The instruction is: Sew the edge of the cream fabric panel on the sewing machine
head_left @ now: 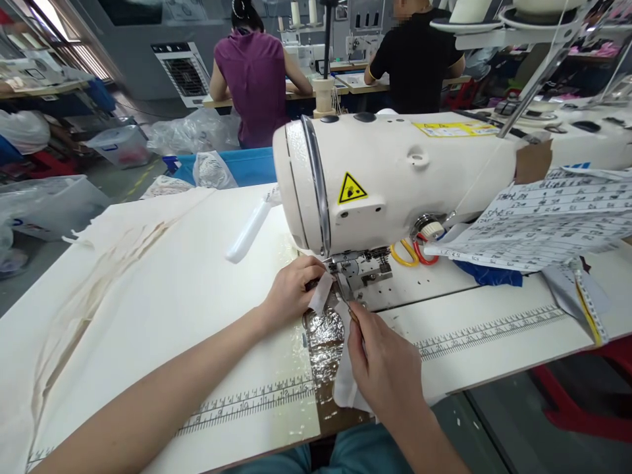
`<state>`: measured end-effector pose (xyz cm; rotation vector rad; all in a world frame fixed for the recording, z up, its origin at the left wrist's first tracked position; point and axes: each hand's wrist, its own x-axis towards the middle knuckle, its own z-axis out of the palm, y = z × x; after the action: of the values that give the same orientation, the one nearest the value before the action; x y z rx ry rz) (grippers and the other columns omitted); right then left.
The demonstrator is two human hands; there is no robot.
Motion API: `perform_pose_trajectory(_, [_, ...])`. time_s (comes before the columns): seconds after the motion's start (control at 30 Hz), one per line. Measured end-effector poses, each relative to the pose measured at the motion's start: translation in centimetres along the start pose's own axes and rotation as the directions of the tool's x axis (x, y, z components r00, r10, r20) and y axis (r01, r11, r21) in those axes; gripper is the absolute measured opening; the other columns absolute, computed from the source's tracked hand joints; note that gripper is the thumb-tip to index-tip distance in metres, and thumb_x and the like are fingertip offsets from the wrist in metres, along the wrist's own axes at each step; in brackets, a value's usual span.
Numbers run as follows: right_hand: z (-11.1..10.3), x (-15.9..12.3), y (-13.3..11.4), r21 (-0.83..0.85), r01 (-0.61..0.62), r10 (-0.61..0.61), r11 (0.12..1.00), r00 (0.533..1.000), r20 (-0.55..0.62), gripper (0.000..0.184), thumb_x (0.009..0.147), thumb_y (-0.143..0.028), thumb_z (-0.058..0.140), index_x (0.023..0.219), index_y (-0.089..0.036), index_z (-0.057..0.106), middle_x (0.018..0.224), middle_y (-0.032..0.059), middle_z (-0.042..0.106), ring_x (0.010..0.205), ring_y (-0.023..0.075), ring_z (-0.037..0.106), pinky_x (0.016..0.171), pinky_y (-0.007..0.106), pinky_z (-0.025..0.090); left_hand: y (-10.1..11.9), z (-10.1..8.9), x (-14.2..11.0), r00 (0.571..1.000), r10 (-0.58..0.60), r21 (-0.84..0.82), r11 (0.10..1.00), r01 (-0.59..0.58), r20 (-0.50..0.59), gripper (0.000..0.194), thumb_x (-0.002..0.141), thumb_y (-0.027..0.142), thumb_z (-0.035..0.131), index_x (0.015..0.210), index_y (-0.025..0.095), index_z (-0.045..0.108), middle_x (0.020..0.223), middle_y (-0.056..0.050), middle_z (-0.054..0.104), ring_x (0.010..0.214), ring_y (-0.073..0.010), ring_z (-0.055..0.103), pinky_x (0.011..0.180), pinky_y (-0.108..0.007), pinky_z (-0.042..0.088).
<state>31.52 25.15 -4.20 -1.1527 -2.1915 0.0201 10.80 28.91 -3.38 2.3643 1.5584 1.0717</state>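
A white sewing machine (395,178) stands over the table, its needle area low at the left end. My left hand (295,286) is closed at the presser foot, its fingertips pinching a narrow white fabric strip (322,293). Just to the right, my right hand (388,359) grips a slim metal tool (342,288) that points up towards the needle; whether it is tweezers or an awl, I cannot tell. More white fabric (347,388) hangs below that hand, over the shiny taped patch (326,349). Fingers partly hide the stitching spot.
Yellow- and red-handled scissors (405,253) lie behind the needle area. Handwritten sheets (548,214) lean at right, near a tape measure (590,309). Long cream fabric pieces (99,289) spread at left, and a white-handled tool (249,227) rests nearby. Two people sit beyond the table.
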Motion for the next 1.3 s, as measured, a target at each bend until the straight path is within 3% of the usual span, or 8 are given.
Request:
perform_pose_trajectory(0.33, [-0.1,0.4,-0.1,-0.012,0.015,-0.015,1.0,1.0,-0.004,0.033,0.101,-0.02,0.038,0.115,-0.011,0.066,0.091,0.0063,0.078,0.063,0.0166,0.072,0.047,0.027,0.044,-0.2,0.2,-0.2,0.999,0.047,0.058,0.997,-0.046,-0.008,0.018,0.097,0.027,0.052,0.088,0.017,0.064,0.088,-0.006,0.067,0.08,-0.016,0.064,0.066,-0.027,0.053])
perform_pose_trajectory(0.57, [0.1,0.1,0.0,-0.026,0.028,-0.028,0.999,1.0,0.008,0.033,0.102,-0.02,0.037,0.117,-0.012,0.066,0.094,0.0072,0.079,0.067,0.0156,0.073,0.051,0.025,0.047,-0.2,0.4,-0.1,0.997,0.082,0.122,0.989,-0.081,-0.006,0.012,0.094,0.017,0.048,0.095,0.018,0.06,0.09,-0.006,0.064,0.083,-0.0171,0.062,0.067,-0.028,0.053])
perform_pose_trajectory(0.7, [0.6,-0.3,0.1,-0.005,-0.003,0.003,1.0,0.999,-0.048,0.034,0.103,-0.022,0.036,0.117,-0.013,0.066,0.093,0.0072,0.078,0.066,0.0168,0.072,0.05,0.027,0.046,-0.2,0.5,0.0,0.998,0.054,0.042,0.998,-0.052,-0.034,0.01,0.095,0.018,0.052,0.086,0.018,0.057,0.086,-0.004,0.065,0.079,-0.0153,0.062,0.067,-0.026,0.052])
perform_pose_trajectory(0.8, [0.4,-0.1,0.0,-0.019,-0.006,0.006,1.0,1.0,-0.014,0.034,0.102,-0.021,0.037,0.117,-0.011,0.067,0.092,0.0073,0.078,0.063,0.0164,0.072,0.048,0.027,0.046,-0.2,0.4,0.0,0.999,0.02,-0.001,1.0,-0.02,-0.031,0.012,0.095,0.02,0.055,0.083,0.018,0.056,0.086,-0.003,0.066,0.079,-0.0144,0.062,0.067,-0.025,0.052])
perform_pose_trajectory(0.97, [0.0,0.4,-0.2,-0.033,0.008,-0.007,0.999,1.0,0.016,0.034,0.101,-0.019,0.038,0.116,-0.01,0.067,0.09,0.0063,0.079,0.061,0.0158,0.072,0.046,0.026,0.047,-0.1,0.4,0.0,0.984,0.165,0.106,0.982,-0.158,-0.069,0.01,0.096,0.015,0.052,0.088,0.017,0.057,0.088,-0.005,0.066,0.079,-0.0158,0.061,0.065,-0.027,0.053])
perform_pose_trajectory(1.1, [0.6,0.0,-0.4,-0.049,-0.015,0.015,0.999,1.0,-0.005,0.034,0.103,-0.02,0.036,0.116,-0.011,0.066,0.091,0.0066,0.078,0.064,0.0161,0.072,0.049,0.027,0.047,0.1,0.1,0.1,0.966,0.259,0.218,0.941,-0.257,0.02,0.015,0.098,0.015,0.047,0.09,0.016,0.06,0.091,-0.007,0.067,0.082,-0.018,0.06,0.069,-0.032,0.056])
perform_pose_trajectory(1.3, [0.7,-1.0,-0.4,-0.119,-0.03,0.024,0.992,0.998,-0.054,0.031,0.102,-0.02,0.039,0.118,-0.011,0.064,0.088,0.0073,0.078,0.063,0.0179,0.071,0.052,0.028,0.046,0.8,-0.9,-0.4,0.942,0.298,0.177,0.93,-0.323,0.156,0.023,0.099,0.013,0.041,0.1,0.011,0.064,0.103,-0.013,0.065,0.09,-0.0205,0.06,0.073,-0.038,0.06])
